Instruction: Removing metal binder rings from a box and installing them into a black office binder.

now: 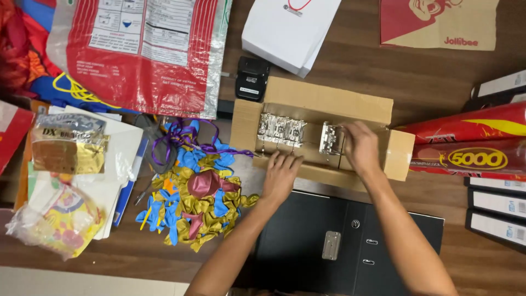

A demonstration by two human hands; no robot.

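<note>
While I look down at the wooden bench (383,66), both my hands work at an open cardboard box (323,98) lying on its side in front of me. My left hand (280,174) lies flat and released, fingers spread on the box's near flap. My right hand (360,147) reaches inside the box and closes around a shiny metal lever mechanism (329,138), gripping its right end. A row of three more metal mechanisms (281,130) sits inside the box to the left, close to the one I hold but apart from it.

Directly below the box, under my forearms, lies a black binder (323,235) with a metal clip plate on its cover. Left of the box, a heap of uninflated balloons (194,200) in gold, blue and dark red spreads across the bench, tangled with purple ribbon (175,137), crowding right up to the box's left flap. Behind the box stand a small black device (252,78) and a stack of white paper (290,30). To the right, red rolls (471,142) with yellow markings press against the box's right flap, with more black binders (496,203) stacked below them. A large red and white plastic bag (142,49) lies at the far left.
</note>
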